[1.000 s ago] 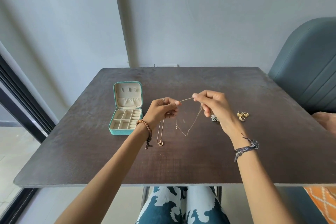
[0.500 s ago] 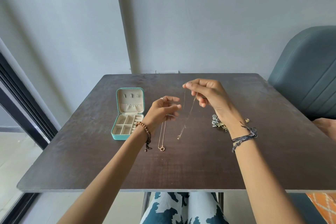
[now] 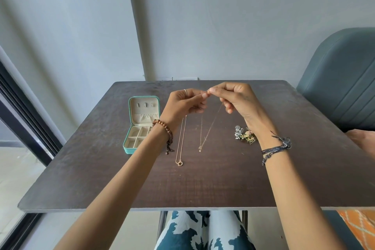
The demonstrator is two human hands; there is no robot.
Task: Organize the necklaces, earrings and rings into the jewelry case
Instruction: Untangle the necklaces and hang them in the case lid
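A thin gold necklace [image 3: 210,126] hangs in a loop above the dark table [image 3: 203,184]. My left hand [image 3: 185,105] and my right hand [image 3: 236,100] pinch its top ends together, fingertips nearly touching. A second, rose-gold necklace [image 3: 180,144] with a ring pendant lies straight on the table below my left hand. The teal jewelry case [image 3: 140,124] stands open at the left, its beige compartments showing nothing inside. A small heap of earrings and rings [image 3: 244,135] lies by my right wrist, partly hidden by it.
A grey-blue padded chair [image 3: 343,87] stands at the table's right side. A dark window frame [image 3: 22,119] runs along the left. My knees in patterned trousers [image 3: 203,231] are under the near table edge.
My left hand rose and came over to my right hand, and now both pinch the hanging necklace's ends. The view tilted upward a little.
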